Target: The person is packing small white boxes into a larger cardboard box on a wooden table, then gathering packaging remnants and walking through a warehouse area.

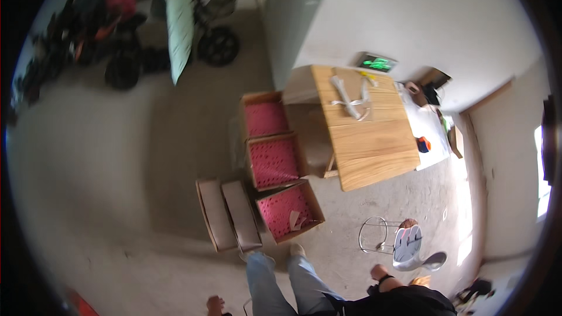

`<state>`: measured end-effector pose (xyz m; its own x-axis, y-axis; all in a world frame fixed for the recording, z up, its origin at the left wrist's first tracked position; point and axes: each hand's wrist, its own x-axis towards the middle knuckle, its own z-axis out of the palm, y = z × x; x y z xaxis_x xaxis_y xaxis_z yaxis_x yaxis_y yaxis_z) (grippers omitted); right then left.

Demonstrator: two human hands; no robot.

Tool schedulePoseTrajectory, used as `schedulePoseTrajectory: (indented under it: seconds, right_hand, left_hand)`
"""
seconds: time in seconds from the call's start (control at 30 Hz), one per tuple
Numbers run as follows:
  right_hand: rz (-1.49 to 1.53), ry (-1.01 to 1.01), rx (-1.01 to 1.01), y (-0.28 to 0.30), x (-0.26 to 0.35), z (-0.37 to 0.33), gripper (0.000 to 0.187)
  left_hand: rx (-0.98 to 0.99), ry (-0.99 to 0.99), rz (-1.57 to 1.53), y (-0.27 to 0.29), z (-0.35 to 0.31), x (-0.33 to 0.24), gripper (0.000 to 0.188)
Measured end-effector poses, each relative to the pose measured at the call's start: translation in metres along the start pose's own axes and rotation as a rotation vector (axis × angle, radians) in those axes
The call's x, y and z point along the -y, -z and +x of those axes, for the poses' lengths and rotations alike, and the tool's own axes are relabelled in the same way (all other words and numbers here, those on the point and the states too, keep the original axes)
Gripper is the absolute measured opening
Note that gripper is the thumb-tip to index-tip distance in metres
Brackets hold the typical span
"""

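Observation:
My left hand (215, 304) hangs low at the bottom edge, its fingers curled in and nothing visible in them. My right hand (379, 272) is held out at my right side, also curled, with a dark band (386, 279) at the wrist. Neither hand touches anything that I can see. Just beyond my feet stands an open cardboard box (319, 210) lined with pink perforated sheet, a pale scrap (297, 220) lying inside. Two similar pink-lined boxes, a middle one (274, 161) and a far one (266, 118), stand behind it. Two long narrow cartons (229, 216) sit to their left.
A wooden table (374, 146) holds white strips (349, 98). Behind it are a green-lit display (377, 62) and a white surface with an orange-and-blue object (423, 144). A chair (408, 247) and round metal stool frame (373, 234) stand at right. Bikes (218, 45) are parked far left.

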<state>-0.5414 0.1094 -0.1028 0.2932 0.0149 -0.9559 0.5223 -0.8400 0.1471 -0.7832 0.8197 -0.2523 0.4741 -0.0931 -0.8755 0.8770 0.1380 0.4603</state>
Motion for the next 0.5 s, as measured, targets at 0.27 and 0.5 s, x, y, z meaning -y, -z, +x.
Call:
schedulePoseTrajectory:
  seconds: [0.27,0.5]
  right_hand:
    - [1.695,-0.436,0.132,-0.146,0.0,-0.042,0.036]
    - [1.582,0.034,-0.211,-0.266,-0.04,0.001,0.017]
  left_hand:
    - [0.259,-0.589,1.021,-0.339,0.054,-0.169,0.019]
    - [-0.096,-0.38,0.716,-0.43,0.008,-0.207,0.02]
